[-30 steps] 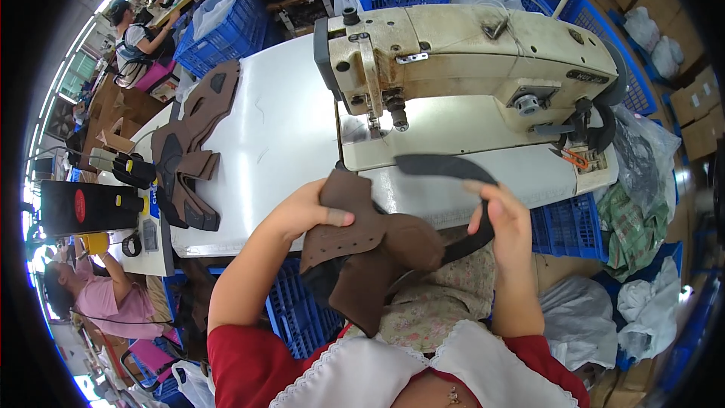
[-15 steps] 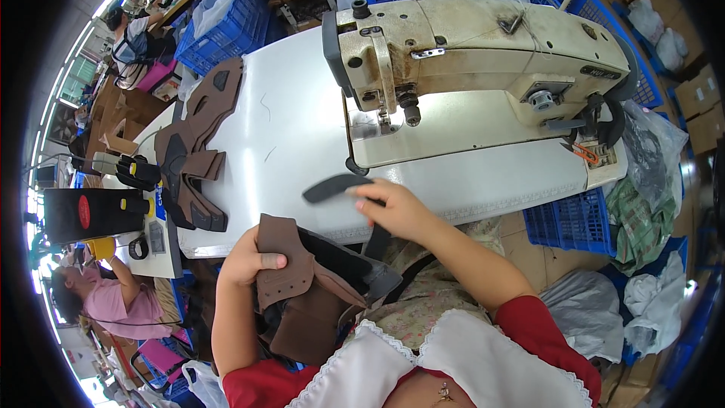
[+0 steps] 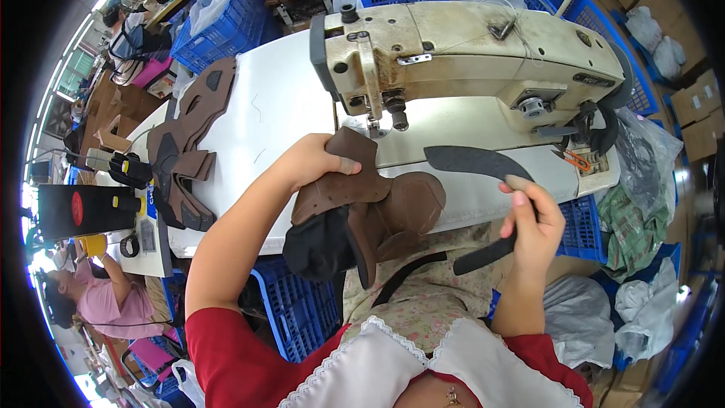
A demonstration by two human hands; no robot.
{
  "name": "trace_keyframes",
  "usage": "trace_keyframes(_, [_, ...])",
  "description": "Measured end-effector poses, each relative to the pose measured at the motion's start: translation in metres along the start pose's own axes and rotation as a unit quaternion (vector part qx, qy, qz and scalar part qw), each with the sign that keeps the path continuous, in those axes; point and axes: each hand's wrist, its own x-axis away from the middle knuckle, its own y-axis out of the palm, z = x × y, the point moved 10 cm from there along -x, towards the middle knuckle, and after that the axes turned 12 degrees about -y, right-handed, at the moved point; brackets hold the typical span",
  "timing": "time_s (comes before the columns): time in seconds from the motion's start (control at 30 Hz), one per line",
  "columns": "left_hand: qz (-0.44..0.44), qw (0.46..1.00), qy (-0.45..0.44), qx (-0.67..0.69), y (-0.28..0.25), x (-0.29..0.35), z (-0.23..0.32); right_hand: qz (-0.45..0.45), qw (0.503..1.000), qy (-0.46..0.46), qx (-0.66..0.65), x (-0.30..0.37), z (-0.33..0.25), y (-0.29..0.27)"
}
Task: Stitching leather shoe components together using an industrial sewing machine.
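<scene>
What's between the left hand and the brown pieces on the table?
Between left hand and brown pieces: white tabletop with a thin dark strand, probably thread. Shows in head view.

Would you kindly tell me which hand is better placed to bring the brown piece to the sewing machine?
Probably the left hand: it grips the brown piece, near the sewing machine's stitching end. The right hand holds the curved black strip, farther right.

Bright strip lights (image 3: 107,4) and a window (image 3: 75,75) line the far left, with stacked cartons (image 3: 692,100) at right.
</scene>
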Motion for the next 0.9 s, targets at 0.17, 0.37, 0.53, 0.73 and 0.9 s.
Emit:
trace_keyframes(0.17, [0.047,0.994,-0.052,-0.079,0.001,-0.034,-0.011,-0.084,0.996,0.019,-0.030,0.017,-0.007,0.031])
trace_keyframes(0.37, [0.095,0.982,-0.030,-0.159,-0.003,-0.040,0.000,-0.186,0.956,-0.132,0.182,-0.001,0.032,0.101])
trace_keyframes(0.53, [0.098,0.968,-0.025,-0.228,-0.002,-0.043,0.017,-0.288,0.923,-0.062,0.246,-0.007,0.048,0.118])
trace_keyframes(0.73, [0.076,0.983,-0.040,-0.164,-0.006,-0.052,0.003,-0.336,0.883,-0.091,0.315,-0.022,0.046,0.142])
trace_keyframes(0.9, [0.091,0.983,-0.064,-0.146,-0.018,-0.053,-0.019,-0.337,0.843,-0.086,0.410,-0.030,0.067,0.133])
